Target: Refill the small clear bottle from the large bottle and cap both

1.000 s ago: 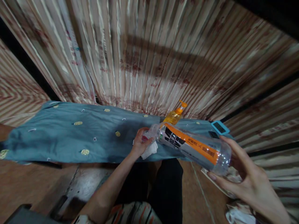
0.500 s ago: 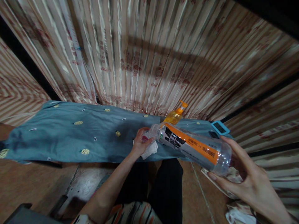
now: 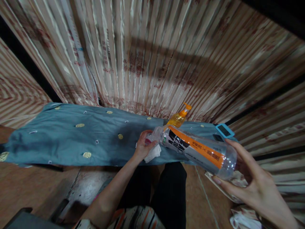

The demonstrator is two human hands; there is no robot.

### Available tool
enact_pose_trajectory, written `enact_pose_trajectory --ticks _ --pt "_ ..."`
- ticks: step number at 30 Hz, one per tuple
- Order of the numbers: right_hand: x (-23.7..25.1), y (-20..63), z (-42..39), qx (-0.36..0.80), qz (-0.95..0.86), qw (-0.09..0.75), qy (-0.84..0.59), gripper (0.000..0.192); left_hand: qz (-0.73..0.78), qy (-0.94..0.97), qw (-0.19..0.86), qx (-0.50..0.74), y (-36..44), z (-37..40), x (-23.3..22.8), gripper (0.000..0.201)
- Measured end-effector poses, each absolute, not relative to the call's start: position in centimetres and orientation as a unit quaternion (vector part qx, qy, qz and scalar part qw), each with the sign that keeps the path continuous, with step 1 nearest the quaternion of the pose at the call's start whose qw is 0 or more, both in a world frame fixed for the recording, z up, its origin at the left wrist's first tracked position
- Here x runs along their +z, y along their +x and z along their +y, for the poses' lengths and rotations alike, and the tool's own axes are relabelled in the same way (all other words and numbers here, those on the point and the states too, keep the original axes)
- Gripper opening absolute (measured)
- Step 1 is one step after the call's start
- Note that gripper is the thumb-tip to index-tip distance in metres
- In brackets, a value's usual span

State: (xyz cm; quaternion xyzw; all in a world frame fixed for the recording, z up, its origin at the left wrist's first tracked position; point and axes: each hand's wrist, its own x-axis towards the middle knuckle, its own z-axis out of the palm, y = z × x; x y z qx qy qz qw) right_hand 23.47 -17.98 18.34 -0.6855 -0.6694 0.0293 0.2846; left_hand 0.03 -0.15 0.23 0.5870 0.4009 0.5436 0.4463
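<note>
A clear plastic drink bottle (image 3: pixel 195 148) with a grey and orange label is held tilted over the table, its base to the right and its neck to the left. My right hand (image 3: pixel 254 179) grips the base between thumb and fingers. At the neck end, my left hand (image 3: pixel 144 146) is closed on a crumpled white tissue (image 3: pixel 152 154), close against the bottle's mouth. Part of the tissue and some left fingertips are hidden. Just behind the bottle stands an orange pump bottle (image 3: pixel 177 119) of yellow liquid, partly covered by it.
A blue-green cloth with pineapple prints (image 3: pixel 64 133) covers the narrow table. A light-blue framed device with a dark screen (image 3: pixel 224 130) lies at its right end. Pleated curtains (image 3: pixel 143 63) hang behind. A white plastic bag (image 3: pixel 245 221) is on the floor at lower right.
Almost nothing differs. Both hands and the drink bottle stay in nearly the same place, with only a very slight shift of the bottle.
</note>
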Motion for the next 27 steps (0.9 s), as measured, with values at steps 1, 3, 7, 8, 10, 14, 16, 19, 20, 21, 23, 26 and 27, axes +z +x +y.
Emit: enact_pose_trajectory --ticks 1,3,7,8,10,14,16,19,20,21,23,26,27 --pt "18.32 23.47 -17.95 0.029 -0.669 0.286 -0.685 0.089 0.4 0.588 0.446 0.543 0.03 -0.15 0.25 0.039" --pt "18.24 23.48 -17.87 0.029 -0.67 0.285 -0.685 0.089 0.397 0.59 0.445 0.543 0.02 -0.15 0.28 0.039" --pt "18.17 23.48 -17.83 0.024 -0.671 0.284 -0.684 0.09 0.397 0.592 0.444 0.543 -0.01 -0.14 0.24 0.038" --pt "18.19 23.47 -17.85 0.022 -0.673 0.284 -0.682 0.09 0.395 0.593 0.444 0.544 -0.01 -0.14 0.22 0.038" --pt "18.24 23.42 -17.85 0.026 -0.676 0.285 -0.679 0.089 0.391 0.593 0.445 0.545 -0.01 -0.13 0.18 0.038" --pt "18.31 23.4 -17.77 0.035 -0.672 0.285 -0.682 0.089 0.395 0.59 0.446 0.544 0.03 -0.12 0.08 0.039" --pt "18.35 23.43 -17.77 0.033 -0.672 0.283 -0.684 0.09 0.396 0.587 0.444 0.549 0.04 -0.12 0.04 0.039" --pt "18.47 23.46 -17.88 0.028 -0.672 0.278 -0.686 0.089 0.393 0.589 0.44 0.553 0.03 -0.1 0.02 0.039" --pt "18.5 23.46 -17.93 0.029 -0.672 0.276 -0.687 0.089 0.391 0.591 0.439 0.553 0.02 -0.08 0.01 0.039" --pt "18.52 23.45 -17.96 0.03 -0.671 0.275 -0.688 0.088 0.389 0.593 0.439 0.553 0.01 -0.07 0.0 0.039" --pt "18.51 23.43 -18.0 0.036 -0.669 0.276 -0.689 0.089 0.387 0.594 0.439 0.552 -0.01 -0.03 -0.01 0.039" --pt "18.43 23.43 -17.98 0.038 -0.668 0.282 -0.687 0.089 0.387 0.593 0.439 0.553 0.01 -0.03 -0.01 0.039" --pt "18.42 23.43 -17.96 0.037 -0.669 0.282 -0.686 0.09 0.387 0.593 0.439 0.553 0.02 -0.04 0.0 0.039"
